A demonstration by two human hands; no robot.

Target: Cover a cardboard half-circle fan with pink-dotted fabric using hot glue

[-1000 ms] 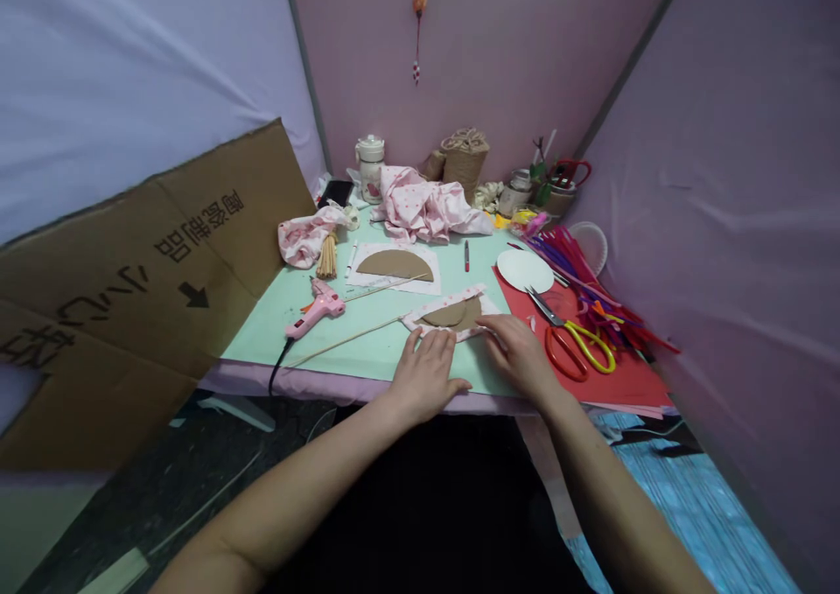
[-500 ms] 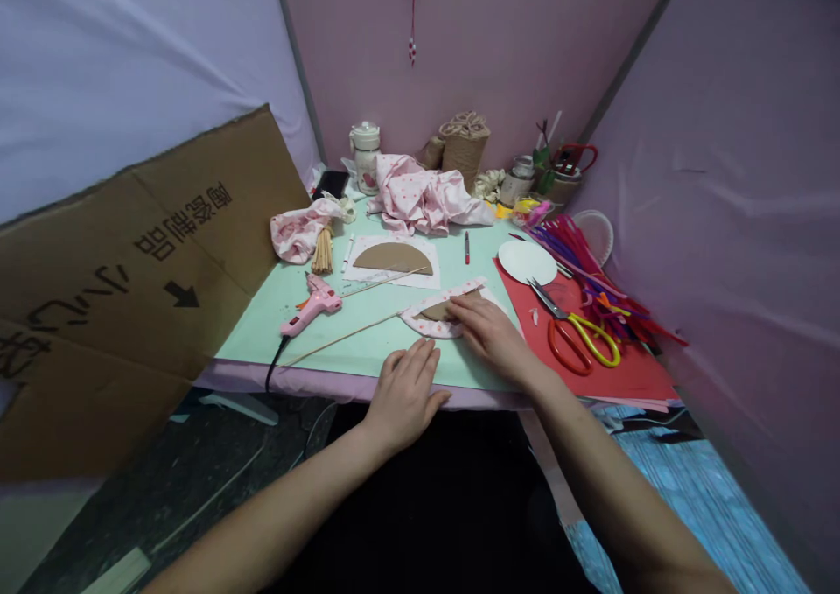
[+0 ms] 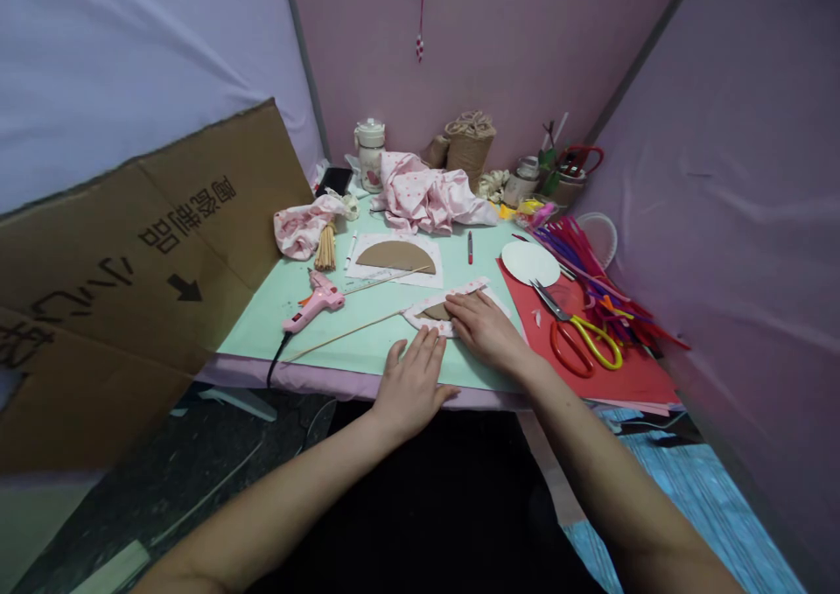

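Note:
A half-round cardboard piece [image 3: 434, 311] lies near the table's front, its edges wrapped in pink-dotted white fabric [image 3: 426, 298]. My right hand [image 3: 484, 324] rests flat on its right side, fingers stretched out and covering part of it. With fingertips on the fabric's lower edge, my left hand [image 3: 415, 382] lies open, fingers extended and thumb apart. One thin wooden stick [image 3: 347, 333] reaches from the piece's left corner toward the table's front left. Behind is a second half-round cardboard piece [image 3: 395, 257] on a sheet of dotted fabric [image 3: 430, 277].
A pink glue gun [image 3: 313, 302] lies left, near a bundle of sticks [image 3: 325, 248]. Scissors [image 3: 577, 330] with red and yellow handles lie on red sheets [image 3: 630, 384] at right, beside a white disc [image 3: 530, 263] and pipe cleaners [image 3: 610, 270]. A large cardboard sheet [image 3: 216, 157] stands left.
My left hand has moved slightly forward, and its fingertips now touch the fabric's lower edge. My right hand stays on the piece. The whole view has shifted a little.

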